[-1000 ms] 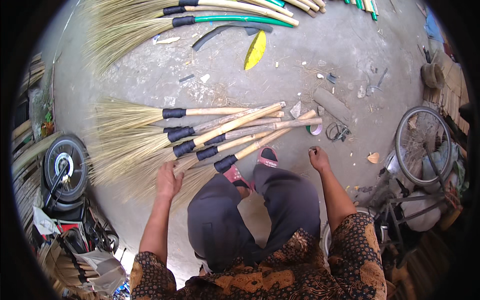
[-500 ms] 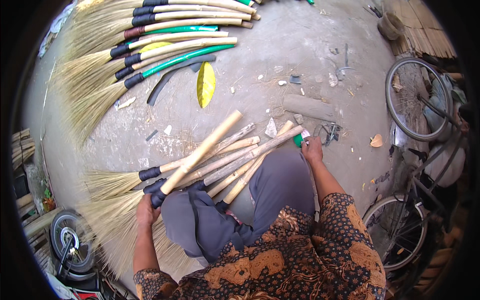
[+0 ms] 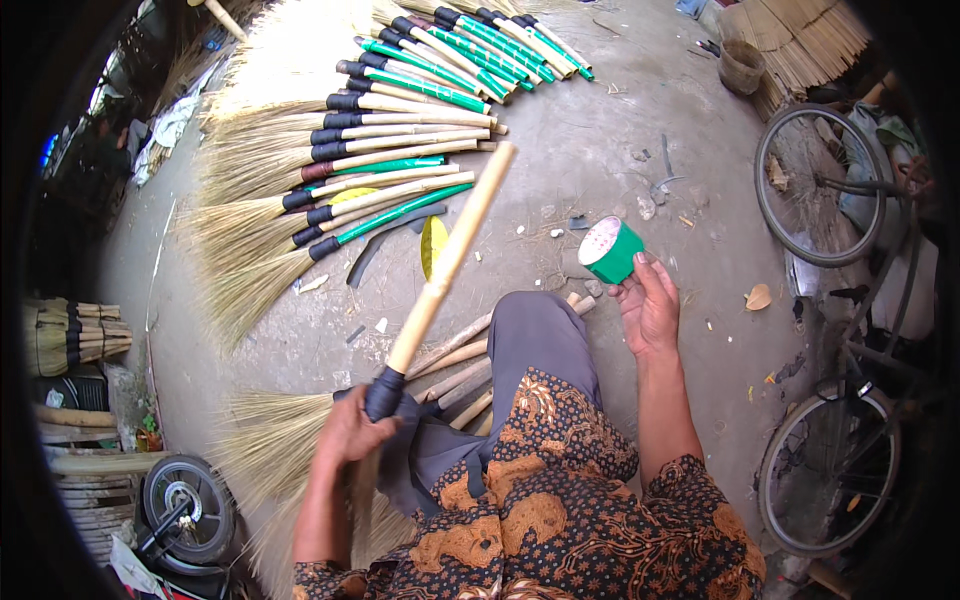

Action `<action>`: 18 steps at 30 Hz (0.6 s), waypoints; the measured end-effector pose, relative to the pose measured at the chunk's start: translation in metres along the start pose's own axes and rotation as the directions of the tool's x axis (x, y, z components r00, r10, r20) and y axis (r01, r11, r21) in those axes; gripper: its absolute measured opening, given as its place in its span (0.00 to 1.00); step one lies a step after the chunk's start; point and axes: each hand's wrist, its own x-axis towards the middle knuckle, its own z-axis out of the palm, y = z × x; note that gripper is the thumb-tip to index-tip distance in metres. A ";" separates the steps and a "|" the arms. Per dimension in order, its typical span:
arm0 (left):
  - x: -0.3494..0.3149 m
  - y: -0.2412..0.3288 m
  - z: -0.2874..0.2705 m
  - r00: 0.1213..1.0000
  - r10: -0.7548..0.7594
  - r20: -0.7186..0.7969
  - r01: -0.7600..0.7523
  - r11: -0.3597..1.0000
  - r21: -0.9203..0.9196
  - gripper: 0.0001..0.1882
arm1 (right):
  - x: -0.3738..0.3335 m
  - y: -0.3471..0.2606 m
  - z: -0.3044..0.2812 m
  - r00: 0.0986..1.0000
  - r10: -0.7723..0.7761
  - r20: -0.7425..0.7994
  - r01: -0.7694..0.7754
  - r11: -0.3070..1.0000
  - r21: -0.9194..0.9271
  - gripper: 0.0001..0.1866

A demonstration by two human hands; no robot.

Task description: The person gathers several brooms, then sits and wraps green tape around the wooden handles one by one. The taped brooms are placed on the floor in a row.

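Pale bamboo forms the handle of the held broom (image 3: pixel 430 304), which slants up through the air close by the right edge of a yellow leaf (image 3: pixel 431 242) on the grey floor (image 3: pixel 722 370). Nearer the person than the leaf, and somewhat to its left, the left grip (image 3: pixel 352 432) is closed around the broom at its black binding, fingers wrapped with no gap showing; the bristles below are partly hidden by the forearm. Well to the right of the leaf, the right grip (image 3: pixel 648 300) is curled only partway, thumb and fingers holding a roll of green tape (image 3: pixel 622 260) by its lower edge. The roll is tilted, its pale pinkish side turned toward the leaf, and is well apart from the broom.

A curved dark strip (image 3: pixel 370 252) lies just left of the leaf. Between the leaf and the person, a loose pile of brooms (image 3: pixel 275 430) lies with handles partly covered by a knee (image 3: pixel 550 335). Beyond the leaf spreads a fan of brooms (image 3: pixel 329 152), bristles leftward, several handles wrapped in green. Far right of the leaf is a bicycle (image 3: pixel 880 355).
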 end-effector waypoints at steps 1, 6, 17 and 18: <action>0.001 0.007 0.018 0.996 0.074 0.047 -0.076 0.996 0.038 0.37 | -0.009 -0.006 0.009 1.000 0.008 0.024 -0.009 0.999 0.047 0.16; 0.011 0.021 0.087 0.925 0.353 0.142 -0.267 0.868 -0.418 0.42 | -0.046 0.001 0.047 0.992 0.038 0.124 -0.057 0.986 0.159 0.26; 0.049 0.030 0.122 0.921 0.230 -0.316 -0.384 0.380 -0.842 0.16 | -0.090 0.146 0.095 0.933 0.180 0.311 -0.145 0.980 -0.135 0.30; 0.050 0.030 0.122 0.928 0.210 -0.308 -0.368 0.392 -0.843 0.15 | -0.093 0.153 0.095 0.930 0.163 0.329 -0.127 0.984 -0.127 0.30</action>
